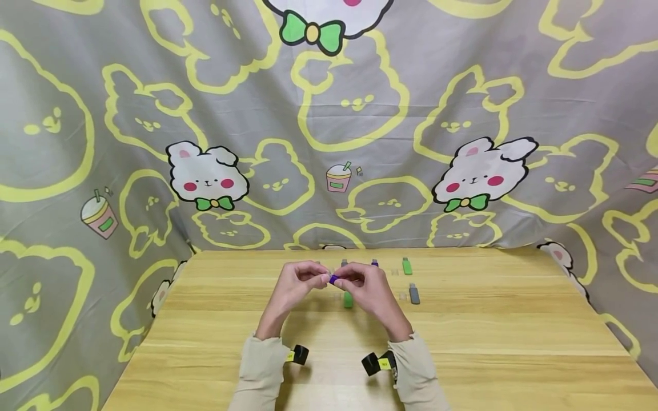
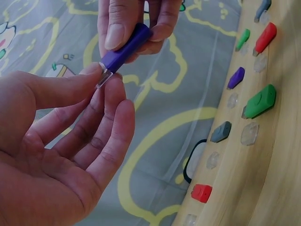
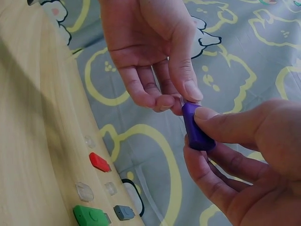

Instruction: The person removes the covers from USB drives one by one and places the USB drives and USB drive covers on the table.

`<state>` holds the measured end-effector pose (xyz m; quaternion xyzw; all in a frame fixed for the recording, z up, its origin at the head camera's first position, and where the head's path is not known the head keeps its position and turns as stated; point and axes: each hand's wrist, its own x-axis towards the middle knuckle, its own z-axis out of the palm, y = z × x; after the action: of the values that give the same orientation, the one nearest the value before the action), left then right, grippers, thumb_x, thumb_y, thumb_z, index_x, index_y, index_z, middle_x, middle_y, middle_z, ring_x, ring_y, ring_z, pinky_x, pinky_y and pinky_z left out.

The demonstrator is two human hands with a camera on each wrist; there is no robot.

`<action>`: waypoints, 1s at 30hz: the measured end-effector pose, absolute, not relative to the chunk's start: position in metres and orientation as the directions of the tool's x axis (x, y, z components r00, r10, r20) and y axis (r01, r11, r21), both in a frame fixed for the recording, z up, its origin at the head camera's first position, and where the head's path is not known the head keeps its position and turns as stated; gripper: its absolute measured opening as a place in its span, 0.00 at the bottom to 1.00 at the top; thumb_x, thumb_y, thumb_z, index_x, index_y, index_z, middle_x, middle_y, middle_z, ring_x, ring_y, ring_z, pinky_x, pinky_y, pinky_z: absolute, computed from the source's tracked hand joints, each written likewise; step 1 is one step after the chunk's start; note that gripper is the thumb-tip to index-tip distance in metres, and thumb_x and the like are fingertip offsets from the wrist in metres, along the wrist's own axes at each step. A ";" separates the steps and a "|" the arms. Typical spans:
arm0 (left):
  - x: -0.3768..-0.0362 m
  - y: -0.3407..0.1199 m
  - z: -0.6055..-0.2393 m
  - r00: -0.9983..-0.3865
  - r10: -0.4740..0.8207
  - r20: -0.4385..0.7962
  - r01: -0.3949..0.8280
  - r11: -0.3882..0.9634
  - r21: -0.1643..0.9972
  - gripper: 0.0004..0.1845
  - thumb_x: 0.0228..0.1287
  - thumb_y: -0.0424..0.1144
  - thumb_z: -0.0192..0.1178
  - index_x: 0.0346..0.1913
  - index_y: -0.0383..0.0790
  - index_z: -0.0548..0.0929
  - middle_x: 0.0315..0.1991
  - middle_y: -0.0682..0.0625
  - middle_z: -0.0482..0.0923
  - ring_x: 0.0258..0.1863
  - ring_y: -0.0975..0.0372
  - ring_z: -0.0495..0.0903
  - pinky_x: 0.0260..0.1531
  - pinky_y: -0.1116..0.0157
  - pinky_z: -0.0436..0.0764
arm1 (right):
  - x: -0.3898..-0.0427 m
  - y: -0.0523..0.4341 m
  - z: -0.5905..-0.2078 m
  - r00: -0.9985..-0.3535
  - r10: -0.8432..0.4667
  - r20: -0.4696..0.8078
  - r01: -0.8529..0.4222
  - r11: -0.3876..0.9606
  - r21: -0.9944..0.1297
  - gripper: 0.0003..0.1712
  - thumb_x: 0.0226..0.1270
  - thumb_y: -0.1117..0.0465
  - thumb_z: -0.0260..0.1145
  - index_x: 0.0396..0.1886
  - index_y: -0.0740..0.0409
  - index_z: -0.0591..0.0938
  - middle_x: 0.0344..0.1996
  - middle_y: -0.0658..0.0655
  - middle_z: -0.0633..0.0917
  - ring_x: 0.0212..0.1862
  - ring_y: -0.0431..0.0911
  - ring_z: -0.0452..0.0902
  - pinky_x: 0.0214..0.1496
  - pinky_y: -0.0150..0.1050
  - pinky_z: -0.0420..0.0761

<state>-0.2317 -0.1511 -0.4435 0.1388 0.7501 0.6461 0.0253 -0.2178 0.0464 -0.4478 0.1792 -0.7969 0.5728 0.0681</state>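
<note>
Between both hands, raised above the table, is a purple USB stick (image 2: 126, 48). My right hand (image 1: 367, 285) pinches its body between thumb and fingers, the thumb lying along the side in the right wrist view. At the plug end, my left hand (image 1: 295, 285) pinches a clear cap (image 2: 103, 78) between thumb and index finger. The cap meets the purple body, and the fingertips partly cover it; how far it is pushed on I cannot tell. The remaining left fingers are loosely bent.
On the wooden table (image 1: 488, 342) lie two rows of USB sticks, among them a green one (image 2: 260, 101), a red one (image 2: 266, 37), a grey one (image 1: 414, 294) and a purple one (image 2: 236, 77). Loose clear caps (image 2: 249, 133) lie near them. A patterned curtain (image 1: 360, 217) hangs behind.
</note>
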 end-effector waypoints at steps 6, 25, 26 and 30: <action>-0.231 -0.156 -0.444 -0.973 0.200 0.113 0.142 0.133 0.981 0.08 0.65 0.27 0.69 0.43 0.23 0.87 0.41 0.37 0.87 0.34 0.58 0.87 0.40 0.64 0.88 | -0.219 0.051 -0.449 -0.927 -0.228 0.297 -0.358 0.305 -0.882 0.04 0.65 0.68 0.74 0.38 0.59 0.90 0.36 0.54 0.89 0.35 0.42 0.86 0.38 0.33 0.86; -0.234 -0.208 -0.445 -0.995 0.066 0.072 0.084 0.197 0.977 0.10 0.68 0.27 0.66 0.49 0.26 0.87 0.46 0.35 0.86 0.39 0.56 0.86 0.43 0.63 0.87 | -0.228 0.065 -0.463 -0.957 -0.143 0.251 -0.288 0.384 -0.878 0.08 0.63 0.74 0.73 0.41 0.63 0.89 0.33 0.55 0.87 0.38 0.51 0.87 0.42 0.42 0.88; -0.234 -0.210 -0.446 -0.996 0.062 0.069 0.080 0.203 0.976 0.10 0.68 0.26 0.65 0.50 0.26 0.87 0.46 0.34 0.86 0.40 0.56 0.86 0.44 0.62 0.87 | -0.228 0.062 -0.464 -0.963 -0.137 0.234 -0.269 0.376 -0.887 0.07 0.63 0.73 0.73 0.40 0.62 0.89 0.33 0.55 0.88 0.37 0.50 0.87 0.41 0.42 0.88; -0.235 -0.215 -0.449 -0.998 0.055 0.034 0.045 0.220 0.974 0.11 0.69 0.25 0.64 0.51 0.24 0.86 0.49 0.32 0.85 0.43 0.52 0.86 0.48 0.56 0.87 | -0.228 0.048 -0.469 -0.977 -0.124 0.174 -0.207 0.341 -0.917 0.05 0.62 0.73 0.74 0.37 0.63 0.88 0.32 0.56 0.88 0.34 0.50 0.87 0.39 0.41 0.88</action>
<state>-0.2347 -0.2146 -0.4494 0.0321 0.7811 0.6235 0.0041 -0.2277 0.0479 -0.4686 0.1010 -0.8180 0.5651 0.0366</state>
